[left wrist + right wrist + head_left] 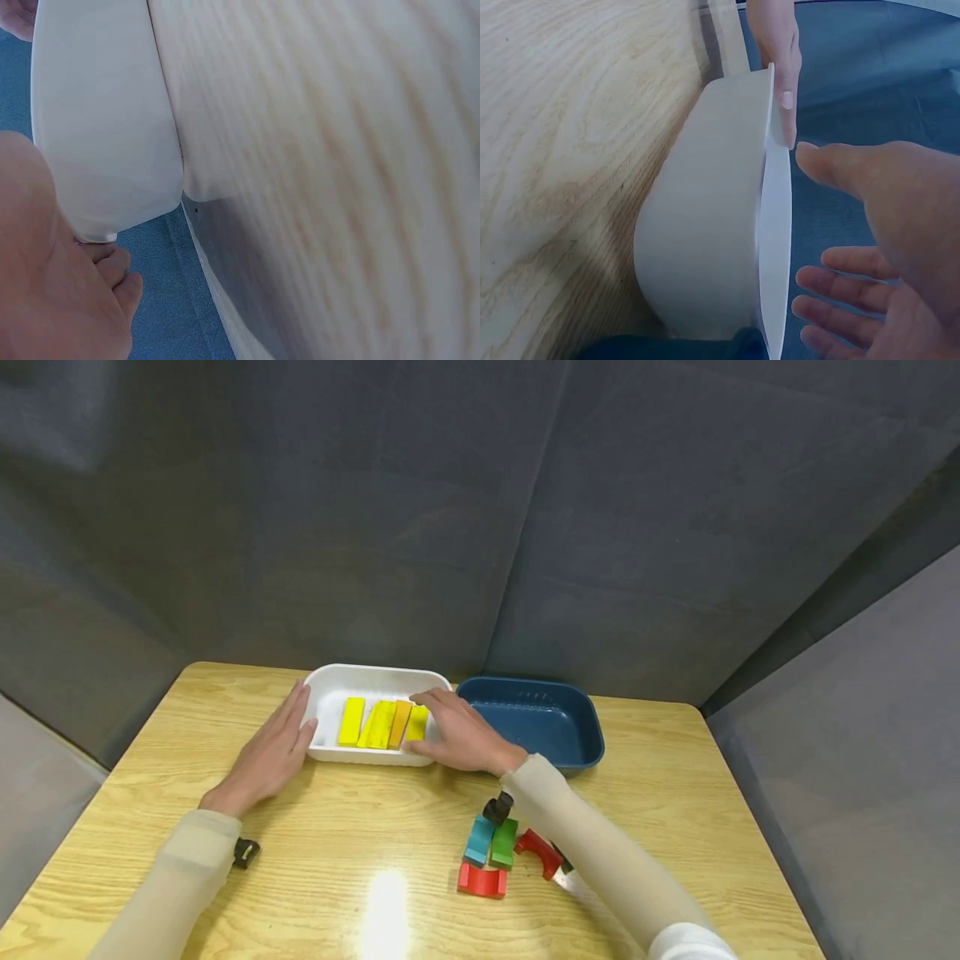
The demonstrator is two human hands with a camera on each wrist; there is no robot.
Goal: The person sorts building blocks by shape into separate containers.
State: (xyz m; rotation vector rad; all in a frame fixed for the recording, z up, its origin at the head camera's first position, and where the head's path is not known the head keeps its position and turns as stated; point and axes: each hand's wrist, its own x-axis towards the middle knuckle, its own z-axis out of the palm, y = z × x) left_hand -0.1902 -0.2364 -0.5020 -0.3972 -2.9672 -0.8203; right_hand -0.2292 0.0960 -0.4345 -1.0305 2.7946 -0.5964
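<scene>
Beige cloth is seen nearest the camera: the right sleeve (626,868), ended by a white cuff (690,942), is stretched up from five o'clock, and the left sleeve (161,897) from seven. By a small black device (245,852), the left wrist is flanked; another black device (497,809) is seen beside the right.

On the wooden desk (660,810), a white tray (375,757) is set near the far edge. At its nine o'clock end, the left hand (264,758) is laid, its fingers straight along the outside and its thumb at the rim; nothing is grasped. Above its three o'clock end, the right hand (465,732) is held, thumb and fingers spread, released and loosely bent. Whether a block is touched by them cannot be told.

Inside the white tray, a row is formed by yellow blocks (351,721) and one orange block (400,725), the last yellow one partly covered by the right hand.

Just beside the white tray, at three o'clock, a navy tray (536,722) is placed. Between four and five o'clock, a light-blue block (478,840), a green block (504,843) and a red block (482,882) are grouped, with a red arch (540,853) placed close by, near the right sleeve.
</scene>
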